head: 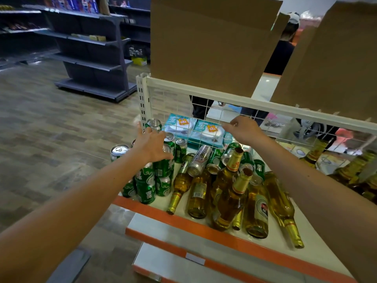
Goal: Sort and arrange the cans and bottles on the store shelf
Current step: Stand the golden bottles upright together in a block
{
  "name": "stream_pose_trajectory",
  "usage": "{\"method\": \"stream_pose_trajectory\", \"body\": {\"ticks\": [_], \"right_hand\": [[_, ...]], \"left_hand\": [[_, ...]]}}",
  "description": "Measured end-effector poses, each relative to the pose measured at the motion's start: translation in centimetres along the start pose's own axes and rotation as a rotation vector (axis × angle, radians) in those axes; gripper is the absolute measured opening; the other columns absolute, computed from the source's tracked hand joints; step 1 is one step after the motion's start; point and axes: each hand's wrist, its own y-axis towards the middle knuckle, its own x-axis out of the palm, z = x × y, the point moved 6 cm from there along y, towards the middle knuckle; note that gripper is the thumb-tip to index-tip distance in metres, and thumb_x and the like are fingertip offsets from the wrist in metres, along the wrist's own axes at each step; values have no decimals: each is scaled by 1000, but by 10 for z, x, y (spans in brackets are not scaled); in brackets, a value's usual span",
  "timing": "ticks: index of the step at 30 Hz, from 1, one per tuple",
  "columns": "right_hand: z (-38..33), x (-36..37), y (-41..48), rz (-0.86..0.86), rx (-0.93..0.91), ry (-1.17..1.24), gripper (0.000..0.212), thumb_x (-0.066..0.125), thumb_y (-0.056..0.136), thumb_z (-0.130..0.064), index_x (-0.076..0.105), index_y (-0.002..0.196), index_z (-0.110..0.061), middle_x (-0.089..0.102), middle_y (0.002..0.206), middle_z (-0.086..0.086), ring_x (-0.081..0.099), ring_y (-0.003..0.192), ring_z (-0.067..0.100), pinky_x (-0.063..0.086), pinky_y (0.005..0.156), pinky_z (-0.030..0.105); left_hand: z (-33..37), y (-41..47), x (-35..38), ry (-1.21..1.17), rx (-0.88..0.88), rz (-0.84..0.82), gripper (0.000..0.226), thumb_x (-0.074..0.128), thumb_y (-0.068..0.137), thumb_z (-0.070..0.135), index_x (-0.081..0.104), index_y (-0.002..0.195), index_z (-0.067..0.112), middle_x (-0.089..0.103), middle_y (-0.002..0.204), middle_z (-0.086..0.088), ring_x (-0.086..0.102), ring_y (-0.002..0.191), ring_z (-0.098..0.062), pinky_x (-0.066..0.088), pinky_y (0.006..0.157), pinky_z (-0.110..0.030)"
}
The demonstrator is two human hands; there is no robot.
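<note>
We are at the left end of the shelf, where the green cans stand upright in a tight cluster by the front left corner. Toward the middle, a silver can and more green ones lie tumbled among the amber bottles, whose necks point toward the orange front edge. The step in hand looks like squaring up the standing cans. To do it well, we should press them together from the outer side and keep the palm low, so none tips off the open left end, then lift the fallen cans out of the pile one by one rather than drag them across the bottles, which would likely roll. Our left hand reaches out with the arm nearly straight. Its fingers are spread wide over the can tops and hold nothing, with the thumb angled across one lid. Our right hand is stretched to the wire mesh back, knuckles up and fingers curled, beside the tissue packs. From this angle we cannot tell whether it pinches a wire.
</note>
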Motion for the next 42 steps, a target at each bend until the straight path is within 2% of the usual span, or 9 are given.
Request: {"method": "stream_pose_trajectory", "body": {"ticks": [7, 11, 18, 24, 28, 32, 35, 38, 42], "right_hand": [[33, -21, -2, 50, 85, 18, 56, 54, 96, -47, 68, 108, 6, 67, 110, 27, 63, 98, 41, 51, 85, 45], [55, -26, -2, 49, 131, -22, 43, 54, 96, -48, 67, 85, -8, 68, 89, 12, 61, 82, 28, 41, 67, 32], [86, -31, -13, 26, 202, -63, 50, 55, 96, -47, 64, 121, -5, 63, 124, 13, 57, 103, 28, 38, 79, 30], [128, -45, -40, 20, 309, -92, 55, 56, 97, -46, 55, 134, -5, 54, 139, 14, 52, 123, 33, 41, 91, 34], [161, -55, -73, 33, 373, -112, 55, 56, 97, -43, 56, 135, -4, 53, 141, 14, 51, 126, 32, 42, 96, 35], [206, -55, -104, -26, 429, -123, 45, 57, 97, -41, 59, 125, -6, 62, 122, 12, 58, 106, 28, 47, 82, 33], [231, -51, -125, -58, 441, -100, 35, 58, 97, -36, 63, 115, -7, 61, 107, 4, 59, 97, 25, 47, 77, 32], [258, -24, -149, -96, 453, -43, 37, 59, 97, -35, 64, 121, -7, 64, 115, 9, 60, 103, 25, 48, 82, 33], [306, 38, -172, -153, 546, 16, 53, 63, 92, -44, 53, 129, -7, 60, 126, 11, 58, 114, 28, 48, 88, 35]], "left_hand": [[16, 20, -26, -47, 110, 11, 70, 58, 77, 75, 55, 130, 29, 56, 137, -4, 41, 134, -27, 13, 116, -55], [34, 25, -30, -50, 188, -21, 64, 61, 79, 69, 56, 130, 30, 58, 133, -2, 46, 129, -25, 21, 114, -48], [70, 27, -44, -401, 257, 47, 40, 61, 92, 45, 63, 124, 21, 62, 128, -2, 56, 117, -22, 47, 98, -40], [123, 32, -66, -570, 383, 89, 30, 62, 94, 39, 68, 114, 18, 68, 113, 1, 61, 99, -13, 51, 92, -35], [163, 43, -95, -676, 442, 116, 24, 63, 94, 35, 68, 110, 19, 69, 109, 2, 66, 86, -11, 53, 74, -23], [226, 37, -130, -759, 500, 154, 25, 64, 93, 31, 70, 112, 14, 70, 106, -2, 64, 95, -16, 53, 89, -36], [283, 21, -142, -777, 559, 133, 22, 65, 93, 29, 71, 108, 14, 70, 103, -1, 63, 94, -15, 52, 86, -33], [342, 5, -122, -728, 581, 70, 20, 62, 95, 25, 69, 110, 14, 66, 105, 0, 58, 90, -12, 44, 77, -27], [403, -1, -49, -561, 523, -92, 21, 60, 96, 24, 68, 115, 18, 66, 117, -2, 60, 97, -16, 49, 83, -31]]}}
